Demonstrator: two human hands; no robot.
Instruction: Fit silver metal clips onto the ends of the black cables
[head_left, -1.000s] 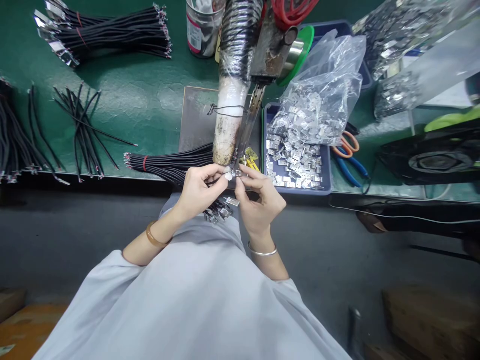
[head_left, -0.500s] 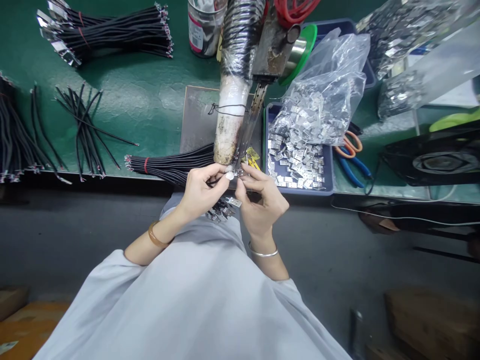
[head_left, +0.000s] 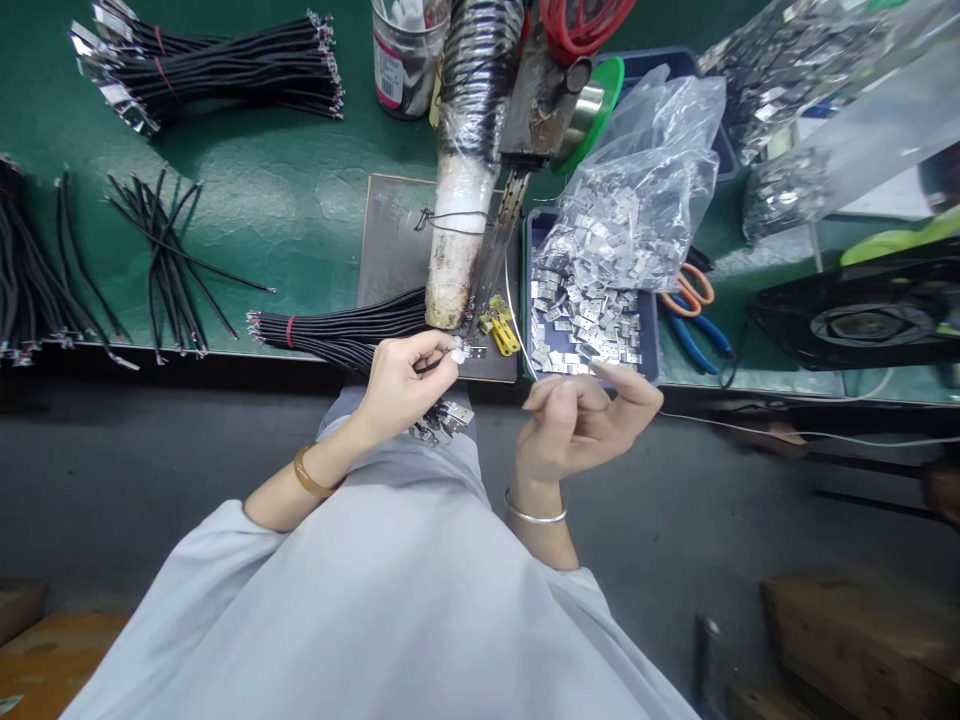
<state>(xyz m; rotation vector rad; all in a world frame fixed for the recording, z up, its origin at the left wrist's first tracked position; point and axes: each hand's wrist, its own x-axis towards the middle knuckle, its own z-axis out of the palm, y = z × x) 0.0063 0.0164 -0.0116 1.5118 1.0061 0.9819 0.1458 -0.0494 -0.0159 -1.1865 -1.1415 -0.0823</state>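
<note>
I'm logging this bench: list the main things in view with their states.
Bare left hand, pinched on small silver metal connector.
Bare right hand, apart from that connector, fingers bent.
Black cable bundle beside left hand, tied with red band.
Loose black cables, fanned out.
Blue plastic tray, holding silver metal connectors.
Clear plastic bag, crumpled.

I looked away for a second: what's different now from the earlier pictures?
The right hand has moved rightward, away from the metal connector, to the near edge of the front blue tray; a thin pale wire now reaches its fingertips (grip unclear). The yellow tool shows more fully. The left hand stays pinched beside the connector; the black cables lie as before.
</note>
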